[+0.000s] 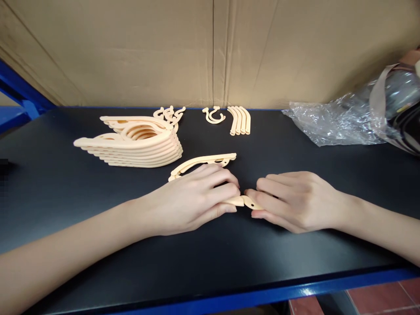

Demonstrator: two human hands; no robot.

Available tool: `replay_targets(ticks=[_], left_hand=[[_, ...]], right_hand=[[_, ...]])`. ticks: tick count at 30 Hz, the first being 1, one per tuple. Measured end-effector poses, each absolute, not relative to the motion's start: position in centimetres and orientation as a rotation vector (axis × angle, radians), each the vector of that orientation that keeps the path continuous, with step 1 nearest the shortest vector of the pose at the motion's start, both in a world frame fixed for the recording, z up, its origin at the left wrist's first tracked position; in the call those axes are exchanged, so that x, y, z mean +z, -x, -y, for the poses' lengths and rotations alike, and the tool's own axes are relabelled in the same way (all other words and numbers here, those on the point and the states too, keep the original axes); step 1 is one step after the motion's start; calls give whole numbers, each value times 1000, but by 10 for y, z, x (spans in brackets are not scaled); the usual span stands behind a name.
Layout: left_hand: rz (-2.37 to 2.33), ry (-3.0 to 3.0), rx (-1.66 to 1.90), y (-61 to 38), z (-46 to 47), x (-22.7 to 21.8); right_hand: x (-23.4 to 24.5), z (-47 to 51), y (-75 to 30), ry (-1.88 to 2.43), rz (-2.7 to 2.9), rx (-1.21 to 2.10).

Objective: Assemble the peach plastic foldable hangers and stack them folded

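Note:
Both hands rest on a black table top. My left hand is closed over one cream plastic hanger piece, and my right hand is closed on another. The two small cream pieces meet end to end between my fingertips. A curved cream hanger arm lies just behind my left hand, partly hidden by the fingers.
A stack of cream hanger halves sits at the back left. Cream hooks, another hook pair and several curved strips lie along the back edge. Crumpled clear plastic bag at right. Cardboard wall behind. Blue table edge in front.

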State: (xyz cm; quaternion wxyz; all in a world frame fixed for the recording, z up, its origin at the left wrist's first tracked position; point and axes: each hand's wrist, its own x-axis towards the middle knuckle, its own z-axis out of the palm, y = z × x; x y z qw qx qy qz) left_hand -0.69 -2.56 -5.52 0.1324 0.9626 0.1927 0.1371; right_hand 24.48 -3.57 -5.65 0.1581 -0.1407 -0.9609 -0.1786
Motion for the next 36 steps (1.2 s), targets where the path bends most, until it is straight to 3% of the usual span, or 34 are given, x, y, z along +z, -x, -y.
replay_targets(ticks=[9,16,21,36], left_hand=[[-556,-2714,501,8,26,-54],[-892,-2630,777,7,26,-59],[-947,-2365,751,7,23,-62],[-1105,-2509,713,10,20,-62]], right_hand=[[-57,32,-244,419,2748,-390],[-51,28,-246,500,2738,-175],[-51,26,-248,515,2717,-79],[-49,29,-246,664,2791,-102]])
